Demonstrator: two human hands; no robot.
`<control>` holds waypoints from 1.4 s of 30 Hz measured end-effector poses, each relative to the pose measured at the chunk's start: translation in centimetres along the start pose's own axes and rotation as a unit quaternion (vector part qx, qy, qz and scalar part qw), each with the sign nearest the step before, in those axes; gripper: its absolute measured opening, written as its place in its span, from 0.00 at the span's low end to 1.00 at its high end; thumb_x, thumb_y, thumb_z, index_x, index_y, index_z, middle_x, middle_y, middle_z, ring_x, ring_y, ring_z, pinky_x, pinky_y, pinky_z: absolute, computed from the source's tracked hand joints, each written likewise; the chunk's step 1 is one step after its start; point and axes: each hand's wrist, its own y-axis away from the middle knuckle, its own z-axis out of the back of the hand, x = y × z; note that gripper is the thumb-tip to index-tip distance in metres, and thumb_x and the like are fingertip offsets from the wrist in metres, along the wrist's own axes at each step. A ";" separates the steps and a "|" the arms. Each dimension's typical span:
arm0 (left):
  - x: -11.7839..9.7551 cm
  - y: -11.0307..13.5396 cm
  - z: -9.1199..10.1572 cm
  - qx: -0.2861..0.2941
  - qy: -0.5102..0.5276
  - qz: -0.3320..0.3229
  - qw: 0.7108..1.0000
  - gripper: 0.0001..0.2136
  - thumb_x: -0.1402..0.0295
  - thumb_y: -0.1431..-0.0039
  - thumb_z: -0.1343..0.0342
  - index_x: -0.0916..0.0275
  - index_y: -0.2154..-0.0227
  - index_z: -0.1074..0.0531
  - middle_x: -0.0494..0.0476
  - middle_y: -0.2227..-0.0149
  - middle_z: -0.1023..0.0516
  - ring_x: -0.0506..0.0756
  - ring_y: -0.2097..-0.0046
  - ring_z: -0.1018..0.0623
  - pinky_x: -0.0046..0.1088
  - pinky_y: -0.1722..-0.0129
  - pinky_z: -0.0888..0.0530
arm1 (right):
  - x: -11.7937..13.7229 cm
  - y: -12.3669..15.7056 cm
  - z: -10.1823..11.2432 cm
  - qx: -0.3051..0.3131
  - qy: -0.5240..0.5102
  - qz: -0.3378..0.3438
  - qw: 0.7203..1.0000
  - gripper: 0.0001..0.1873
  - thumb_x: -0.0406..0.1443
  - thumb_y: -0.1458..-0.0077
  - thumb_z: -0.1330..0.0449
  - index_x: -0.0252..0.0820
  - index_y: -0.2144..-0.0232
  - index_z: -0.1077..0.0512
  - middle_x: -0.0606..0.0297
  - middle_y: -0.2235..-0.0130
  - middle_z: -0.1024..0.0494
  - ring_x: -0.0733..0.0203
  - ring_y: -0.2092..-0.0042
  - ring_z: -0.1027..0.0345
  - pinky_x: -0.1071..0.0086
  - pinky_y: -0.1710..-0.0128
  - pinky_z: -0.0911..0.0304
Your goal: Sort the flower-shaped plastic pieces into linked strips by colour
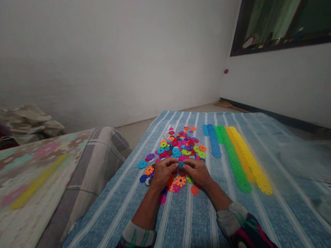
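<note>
Over the middle of the striped surface [113,199], I see the left hand [164,169] and right hand [198,172] meet, fingers curled inward, thumbs and fingertips pinching a small blue piece [180,165] between them; I can't tell whether it is one disc or several. Around and under both hands spreads a heap of notched discs [186,152] in many colours, a light-blue disc [142,164] lying out toward the left edge. Off to the right of the heap, blue [214,143], green [234,162], orange [241,157] and yellow strips [252,161] run side by side, their far ends nearest the far edge, the yellow one closest to the right edge.
</note>
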 end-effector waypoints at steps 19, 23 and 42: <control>0.1 0.4 -0.5 0.070 0.044 0.041 0.996 0.09 0.68 0.58 0.35 0.66 0.72 0.23 0.54 0.75 0.20 0.52 0.72 0.22 0.28 0.67 0.26 | -0.1 -0.1 0.4 -0.013 -0.023 -0.013 1.000 0.08 0.38 0.51 0.38 0.43 0.71 0.20 0.66 0.71 0.19 0.60 0.69 0.27 0.69 0.67 0.34; 0.1 0.4 -0.6 0.063 0.035 0.040 0.997 0.08 0.69 0.59 0.35 0.66 0.73 0.23 0.54 0.75 0.20 0.52 0.72 0.22 0.28 0.68 0.26 | 0.0 -0.3 0.4 0.002 -0.026 -0.018 0.999 0.08 0.37 0.51 0.39 0.43 0.72 0.19 0.66 0.73 0.19 0.61 0.71 0.28 0.70 0.69 0.35; -1.1 0.1 -0.5 0.015 -0.050 0.000 0.999 0.08 0.64 0.56 0.37 0.63 0.76 0.22 0.55 0.74 0.19 0.55 0.70 0.21 0.29 0.67 0.26 | 1.2 -4.5 6.3 -0.059 0.166 -0.031 0.984 0.11 0.37 0.48 0.42 0.43 0.72 0.19 0.68 0.76 0.22 0.64 0.74 0.30 0.74 0.73 0.38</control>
